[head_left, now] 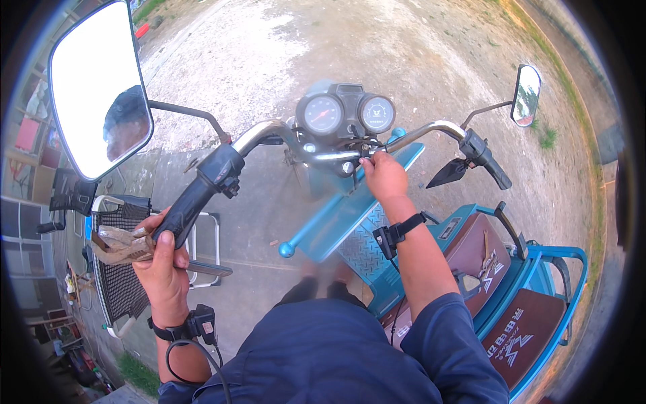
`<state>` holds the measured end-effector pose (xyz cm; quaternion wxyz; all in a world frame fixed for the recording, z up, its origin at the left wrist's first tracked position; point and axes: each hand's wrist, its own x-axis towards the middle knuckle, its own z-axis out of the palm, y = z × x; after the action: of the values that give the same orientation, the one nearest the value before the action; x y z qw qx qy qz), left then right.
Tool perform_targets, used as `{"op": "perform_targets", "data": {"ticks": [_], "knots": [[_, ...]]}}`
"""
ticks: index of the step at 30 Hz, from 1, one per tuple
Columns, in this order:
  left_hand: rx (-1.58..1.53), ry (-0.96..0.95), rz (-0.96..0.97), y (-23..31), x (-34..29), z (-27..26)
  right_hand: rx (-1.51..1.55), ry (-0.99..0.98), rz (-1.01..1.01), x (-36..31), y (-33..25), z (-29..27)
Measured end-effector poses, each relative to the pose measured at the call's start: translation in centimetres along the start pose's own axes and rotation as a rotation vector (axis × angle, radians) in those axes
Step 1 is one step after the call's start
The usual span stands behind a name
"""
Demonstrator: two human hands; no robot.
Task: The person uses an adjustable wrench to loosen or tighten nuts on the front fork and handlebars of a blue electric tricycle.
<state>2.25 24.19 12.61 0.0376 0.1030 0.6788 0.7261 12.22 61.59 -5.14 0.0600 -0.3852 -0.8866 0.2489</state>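
Note:
I stand over a blue electric tricycle and look down on its handlebar. My left hand grips the black left handlebar grip and also holds rusty pliers against it. My right hand is closed at the centre of the handlebar, just below the two round gauges, on a small part I cannot make out. Both wrists carry black strapped devices. The right handlebar grip is free.
A large mirror rises at upper left and a small mirror at upper right. The brown seat and blue rear frame lie to the right. A wire-mesh rack stands left on the concrete. Dirt ground stretches ahead.

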Motion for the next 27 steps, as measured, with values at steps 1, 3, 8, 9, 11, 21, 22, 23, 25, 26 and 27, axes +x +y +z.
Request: {"op": "perform_targets", "data": {"ticks": [1,3,8,9,11,21,22,23,25,26,27], "knots": [[-0.003,-0.008,0.001,0.0,0.0,0.0,-0.024,0.001,-0.02,0.1,0.2,0.3],[-0.001,-0.011,0.001,-0.1,0.1,-0.1,-0.004,0.05,-0.093,0.0,0.7,0.5],[0.005,-0.015,0.007,-0.2,0.2,-0.1,0.036,0.093,-0.1,-0.6,-0.2,-0.2],[0.007,-0.014,0.009,-0.1,0.3,-0.1,-0.006,0.008,-0.027,-0.3,-0.6,-0.7],[0.01,-0.013,0.012,0.0,0.3,-0.1,-0.045,-0.076,0.045,-0.1,-0.5,-0.4],[0.007,-0.011,0.012,0.0,0.4,0.1,-0.028,0.014,-0.012,-0.2,-0.3,-0.3],[0.003,-0.009,0.013,0.0,0.4,0.2,-0.059,-0.003,-0.034,0.0,0.1,0.0],[0.001,-0.012,0.013,0.1,0.4,0.3,-0.06,-0.001,-0.032,0.0,0.5,0.2],[-0.002,-0.008,0.011,0.1,0.3,0.4,-0.001,0.126,-0.155,-0.3,0.5,0.6],[-0.001,-0.007,0.011,0.1,0.3,0.4,-0.001,0.125,-0.156,-0.4,0.5,0.6],[0.002,-0.009,0.015,0.1,0.3,0.3,0.001,0.091,-0.097,-0.7,-0.3,0.0]]}}
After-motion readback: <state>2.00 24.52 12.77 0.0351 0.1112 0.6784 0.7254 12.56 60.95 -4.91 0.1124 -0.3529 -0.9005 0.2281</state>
